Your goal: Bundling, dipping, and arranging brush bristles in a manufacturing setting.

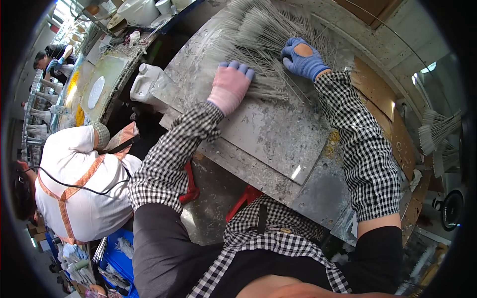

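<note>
So everything here is happening on a wide grey metal desk (318,193), all scuffed and speckled with pale stuff. Toward its far edge there's a big messy heap of thin, pale grey, wire-like strands (258,30), fanned out in several tufts, with a few loose ones straying over the desk's surface.

The left hand (231,87), in a pink glove with blue fingertips, is palm down at the near left side of that heap on the desk. Fingers are close together and pointing away from the body, but the palm is hidden, so I can't tell whether it's gripping any strands. The right hand (302,57), in a blue knit glove with an oval opening on the back, is over the heap's right side, fingers curled in. Can't tell what it has hold of, if anything.

Just left of the desk there's a white plastic jug with a cap (145,82). Along the desk's right side are flat brown boards (380,92), and beyond those hangs another bunch of pale thin strands (439,131). Well left of the desk, a person in a white shirt with orange apron straps (82,184) is bent over, with a blue plastic crate (119,258) nearby.
</note>
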### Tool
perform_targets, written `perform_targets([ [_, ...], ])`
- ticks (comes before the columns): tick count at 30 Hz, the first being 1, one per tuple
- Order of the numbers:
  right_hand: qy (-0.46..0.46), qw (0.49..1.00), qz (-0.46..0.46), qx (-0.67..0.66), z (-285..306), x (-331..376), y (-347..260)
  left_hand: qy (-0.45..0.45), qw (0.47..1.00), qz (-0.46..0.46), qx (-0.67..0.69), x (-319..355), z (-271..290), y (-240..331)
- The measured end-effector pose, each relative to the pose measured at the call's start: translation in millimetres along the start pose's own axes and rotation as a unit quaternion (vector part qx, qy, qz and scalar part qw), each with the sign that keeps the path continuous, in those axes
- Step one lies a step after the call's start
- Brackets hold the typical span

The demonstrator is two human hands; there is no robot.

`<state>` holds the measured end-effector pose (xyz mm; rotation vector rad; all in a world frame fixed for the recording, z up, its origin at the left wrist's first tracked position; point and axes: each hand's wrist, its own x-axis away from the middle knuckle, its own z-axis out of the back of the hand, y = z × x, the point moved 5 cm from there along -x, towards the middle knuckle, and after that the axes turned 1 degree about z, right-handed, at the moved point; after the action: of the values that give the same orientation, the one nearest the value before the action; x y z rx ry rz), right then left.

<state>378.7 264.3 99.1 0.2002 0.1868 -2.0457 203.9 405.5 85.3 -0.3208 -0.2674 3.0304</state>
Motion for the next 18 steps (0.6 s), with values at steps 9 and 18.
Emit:
perform_targets([
  [9, 0.009, 0.995, 0.022, -0.097, 16, -16, -93, 0.006, 1.0, -0.019, 0.005, 39, 2, -5],
  [18, 0.03, 0.993, 0.085, -0.081, -52, -20, -64, -0.058, 0.996, -0.071, 0.004, 31, 13, 0],
])
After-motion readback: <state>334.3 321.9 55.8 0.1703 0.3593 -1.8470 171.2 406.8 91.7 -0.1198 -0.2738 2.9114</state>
